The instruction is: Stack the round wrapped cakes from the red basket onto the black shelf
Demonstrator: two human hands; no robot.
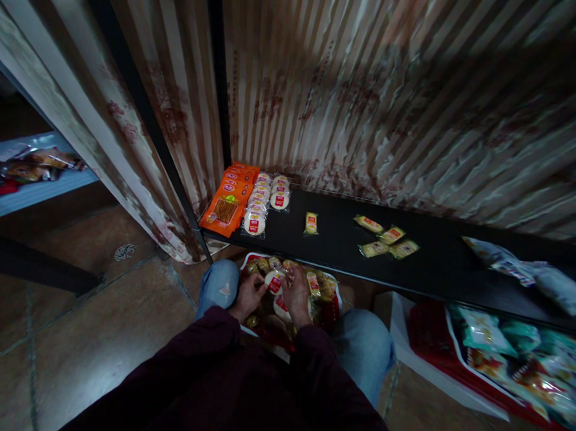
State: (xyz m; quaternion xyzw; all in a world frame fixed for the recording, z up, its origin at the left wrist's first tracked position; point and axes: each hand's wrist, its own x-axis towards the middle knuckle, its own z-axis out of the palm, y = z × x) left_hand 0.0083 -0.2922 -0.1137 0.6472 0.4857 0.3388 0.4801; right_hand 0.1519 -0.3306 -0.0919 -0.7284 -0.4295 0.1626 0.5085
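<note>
Both my hands reach into a red-and-white box (334,298) of packaged snacks held between my knees. My left hand (249,295) rests on the packets at the box's left side, fingers curled. My right hand (294,291) is closed over a round white packet with a red label (273,281). Above the box runs a low black shelf (334,247). On its left end lie orange packets (227,206) and two rows of round white packets (264,198). Small yellow packets (386,238) are scattered along its middle.
A corrugated metal wall (395,99) backs the shelf. Pale bags (536,270) lie on the shelf's right end. A second open box (434,368) of green and mixed snack bags stands on the tiled floor at right. Another shelf (29,186) with packets is at far left.
</note>
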